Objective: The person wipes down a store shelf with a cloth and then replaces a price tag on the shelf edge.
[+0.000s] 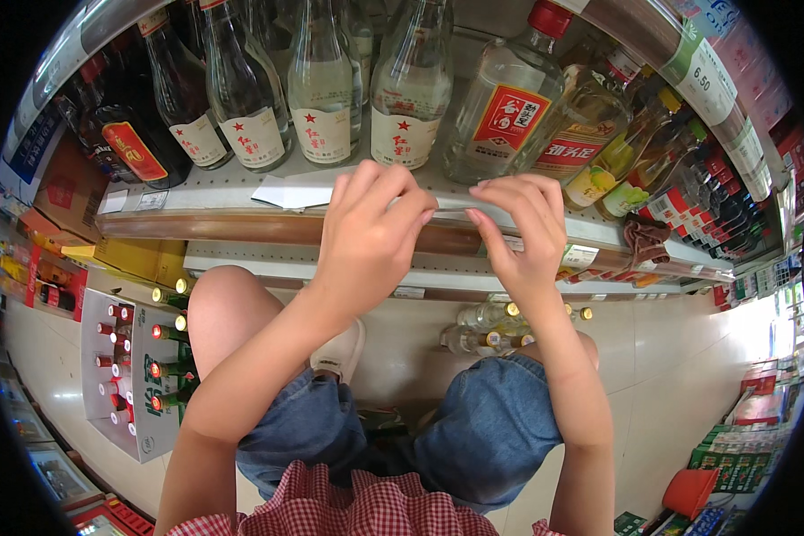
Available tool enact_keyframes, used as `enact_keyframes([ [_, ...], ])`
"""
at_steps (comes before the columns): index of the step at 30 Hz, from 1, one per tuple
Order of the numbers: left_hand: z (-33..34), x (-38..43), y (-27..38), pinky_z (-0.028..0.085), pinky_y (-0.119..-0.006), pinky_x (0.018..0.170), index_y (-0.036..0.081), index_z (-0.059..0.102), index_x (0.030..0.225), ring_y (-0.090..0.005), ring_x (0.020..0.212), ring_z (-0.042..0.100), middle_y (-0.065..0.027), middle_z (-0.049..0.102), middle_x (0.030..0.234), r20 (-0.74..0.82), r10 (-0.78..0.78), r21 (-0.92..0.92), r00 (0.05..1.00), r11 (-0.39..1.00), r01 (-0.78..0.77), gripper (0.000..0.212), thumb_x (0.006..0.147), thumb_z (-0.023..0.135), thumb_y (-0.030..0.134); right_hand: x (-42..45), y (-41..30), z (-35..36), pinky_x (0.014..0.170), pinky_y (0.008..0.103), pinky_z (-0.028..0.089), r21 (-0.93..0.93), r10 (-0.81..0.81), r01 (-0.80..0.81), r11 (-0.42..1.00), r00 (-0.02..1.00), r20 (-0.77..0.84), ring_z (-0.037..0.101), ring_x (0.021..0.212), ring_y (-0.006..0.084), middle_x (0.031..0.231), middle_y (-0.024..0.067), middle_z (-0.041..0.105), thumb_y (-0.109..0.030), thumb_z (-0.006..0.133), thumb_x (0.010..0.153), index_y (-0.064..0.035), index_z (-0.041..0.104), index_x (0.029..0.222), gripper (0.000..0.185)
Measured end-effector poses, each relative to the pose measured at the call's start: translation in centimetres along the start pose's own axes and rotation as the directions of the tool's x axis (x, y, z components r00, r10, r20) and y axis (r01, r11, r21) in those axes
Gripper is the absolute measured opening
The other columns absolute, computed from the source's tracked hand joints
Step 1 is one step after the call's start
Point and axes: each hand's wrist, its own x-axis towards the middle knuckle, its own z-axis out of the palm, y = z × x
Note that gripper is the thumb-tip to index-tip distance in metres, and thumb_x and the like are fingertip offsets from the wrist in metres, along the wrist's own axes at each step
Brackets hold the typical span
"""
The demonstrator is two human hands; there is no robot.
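Observation:
Both hands are raised at the front edge of a metal store shelf (241, 218). My left hand (375, 234) has its fingers curled, thumb and forefinger tips together at a thin strip (452, 210) that shows edge-on between the hands. My right hand (526, 231) is at the strip's other end, its thumb and forefinger slightly apart; whether it grips the strip is unclear. White paper tags (295, 192) lie on the shelf left of my left hand. Behind the hands stand clear glass liquor bottles with white star labels (405, 134) and a red-capped bottle (509, 114).
A brown cloth (645, 240) hangs over the shelf edge at right. On the floor stand a carton of bottles (134, 375), green bottles (174, 368) and clear bottles with gold caps (476, 338). Dark bottles (134, 147) fill the shelf's left end. A red bucket (690, 492) is at lower right.

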Motion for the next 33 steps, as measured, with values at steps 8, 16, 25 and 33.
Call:
enact_keyframes([
  [8,-0.3,-1.5,1.1,0.041,-0.039,0.079,0.005,0.066,0.096,-0.0293,0.088,0.053,-0.0075,0.059,0.092,-0.067,-0.075,0.029,0.995,0.997,0.077,0.024,0.075,0.077,0.003,-0.7,-0.8,-0.5,0.067,0.0339,0.048,0.147,0.161,-0.169,0.975,0.985,0.067,0.059,0.080,0.0237,0.084,0.0047,0.068,-0.002,0.080,0.074,-0.0056,0.069,0.083,0.014],
  [16,-0.8,-4.3,2.1,0.033,-0.042,0.090,0.008,0.061,0.108,-0.0296,0.105,0.050,-0.0066,0.059,0.107,0.079,-0.344,0.235,0.936,0.919,0.318,0.039,0.074,0.079,0.007,-1.0,-0.8,-0.6,0.061,0.0325,0.046,0.216,0.389,-0.424,0.880,0.902,0.185,0.058,0.078,0.0225,0.081,0.0056,0.065,-0.002,0.076,0.078,-0.0038,0.068,0.082,0.009],
  [25,-0.1,-5.3,1.8,0.031,-0.044,0.093,0.012,0.062,0.117,-0.0290,0.112,0.047,-0.0044,0.054,0.119,0.167,-0.375,0.382,0.912,0.877,0.291,0.048,0.073,0.081,0.009,-1.3,-0.6,0.3,0.068,0.0346,0.048,0.084,0.344,-0.358,0.930,0.927,0.149,0.058,0.080,0.0263,0.082,0.0064,0.062,-0.004,0.078,0.076,-0.0043,0.068,0.081,0.011],
  [33,0.1,-5.4,1.8,0.031,-0.044,0.092,0.013,0.063,0.115,-0.0285,0.112,0.047,-0.0045,0.054,0.119,0.158,-0.342,0.389,0.926,0.884,0.260,0.048,0.072,0.081,0.007,-1.4,-0.7,0.7,0.063,0.0352,0.047,-0.039,0.230,-0.227,0.973,0.970,0.079,0.056,0.078,0.0231,0.082,0.0025,0.059,-0.006,0.080,0.074,-0.0089,0.069,0.079,0.012],
])
